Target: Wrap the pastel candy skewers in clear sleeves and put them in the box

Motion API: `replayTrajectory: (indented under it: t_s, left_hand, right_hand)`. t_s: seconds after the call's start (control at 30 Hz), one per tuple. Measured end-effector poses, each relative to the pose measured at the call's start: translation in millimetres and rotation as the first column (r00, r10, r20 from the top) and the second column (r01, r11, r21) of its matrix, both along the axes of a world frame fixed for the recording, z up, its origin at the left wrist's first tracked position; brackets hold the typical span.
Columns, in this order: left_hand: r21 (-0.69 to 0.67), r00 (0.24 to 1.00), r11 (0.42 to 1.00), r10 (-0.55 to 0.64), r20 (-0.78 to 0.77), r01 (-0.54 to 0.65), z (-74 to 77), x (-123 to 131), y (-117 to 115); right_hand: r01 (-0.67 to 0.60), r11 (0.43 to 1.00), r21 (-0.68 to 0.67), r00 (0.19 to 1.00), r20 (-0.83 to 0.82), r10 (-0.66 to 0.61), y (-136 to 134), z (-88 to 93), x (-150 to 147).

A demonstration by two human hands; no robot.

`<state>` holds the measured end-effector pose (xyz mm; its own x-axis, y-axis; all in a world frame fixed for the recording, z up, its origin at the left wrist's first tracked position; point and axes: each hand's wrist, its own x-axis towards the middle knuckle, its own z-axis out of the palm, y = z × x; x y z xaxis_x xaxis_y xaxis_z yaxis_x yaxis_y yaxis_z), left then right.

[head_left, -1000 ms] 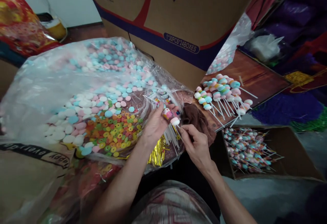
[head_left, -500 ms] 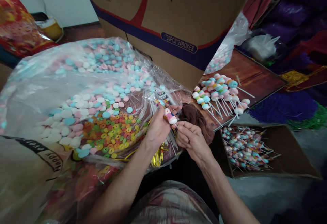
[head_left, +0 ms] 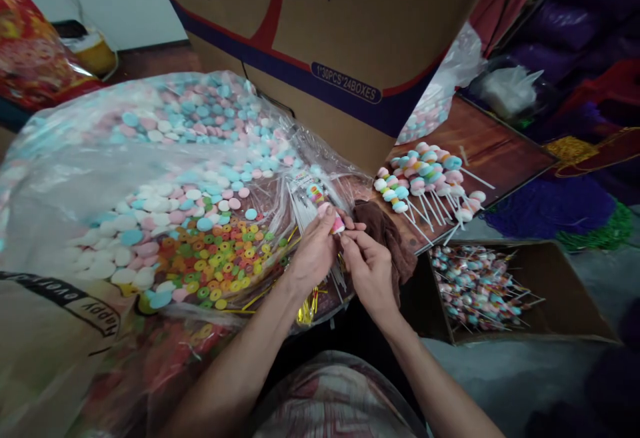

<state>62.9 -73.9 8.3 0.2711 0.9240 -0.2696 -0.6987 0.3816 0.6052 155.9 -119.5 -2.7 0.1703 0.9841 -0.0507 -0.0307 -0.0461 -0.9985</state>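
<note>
My left hand [head_left: 316,248] is closed around a wrapped marshmallow lollipop [head_left: 338,225], pink and white at its lower end, with a colourful upper part showing past my thumb. Pinched at the lollipop's lower end is my right hand [head_left: 367,261]; its fingertips hide most of the stick. Just beyond my hands lie white sticks [head_left: 301,208] and clear wrappers. Left of them, a large clear plastic bag [head_left: 105,158] holds pastel marshmallow discs [head_left: 195,115] and fruit-coloured candy rings [head_left: 210,258]. Gold twist ties [head_left: 307,308] lie under my left wrist.
Unwrapped marshmallow skewers [head_left: 425,175] are piled on the wooden tabletop [head_left: 500,141] at right. Below, an open carton [head_left: 565,298] holds many wrapped ones. A brown cloth [head_left: 387,241] lies beside my right hand. A big cardboard box [head_left: 340,31] stands behind.
My left thumb and fingers have closed further over the lollipop, covering more of it. My right hand has come closer to the left, still at the lollipop's lower end.
</note>
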Motion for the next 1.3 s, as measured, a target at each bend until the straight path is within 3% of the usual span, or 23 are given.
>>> replayTrajectory:
  t_s: [0.1, 0.23, 0.37, 0.47, 0.57, 0.7, 0.9, 1.3]
  left_hand:
    - [-0.042, 1.0, 0.999, -0.028, 0.002, 0.028, 1.8, 2, -2]
    - [-0.073, 1.0, 0.997, -0.003, -0.011, 0.002, 0.3, 7, -6]
    - [0.003, 0.999, 1.0, 0.01, -0.053, -0.01, -1.6, 8, -7]
    - [0.033, 0.998, 0.999, 0.034, -0.057, -0.032, -1.1, 2, -3]
    - [0.043, 0.998, 0.999, 0.026, -0.058, -0.024, 0.3, -4, 0]
    - [0.041, 0.99, 0.999, -0.026, -0.141, 0.032, -1.9, -3, -3]
    - [0.046, 0.931, 0.998, 0.064, -0.36, -0.05, -9.0, 0, -8]
    - [0.185, 0.841, 0.979, 0.167, -0.514, -0.082, -11.8, -5, 0]
  right_hand:
    - [0.02, 0.994, 0.111, 0.965, 0.259, -0.048, -3, -4.5, -3]
    - [0.075, 0.982, 0.173, 0.937, 0.324, -0.129, 0, -8.7, -9]
    - [0.065, 0.989, 0.129, 0.945, 0.31, -0.103, -2, -4.1, -7]
    - [-0.072, 0.997, -0.033, 0.965, 0.25, 0.078, -11, 3.3, 5]
    - [-0.216, 0.968, -0.129, 0.971, 0.08, 0.227, -21, 8.9, 15]
    - [-0.154, 0.985, -0.078, 0.986, 0.053, 0.158, -26, 9.3, 15]
    - [-0.049, 0.999, -0.014, 0.994, 0.094, 0.05, -24, 1.6, 13]
    - [-0.063, 0.996, -0.065, 0.995, 0.067, 0.067, -25, 2.4, 11]
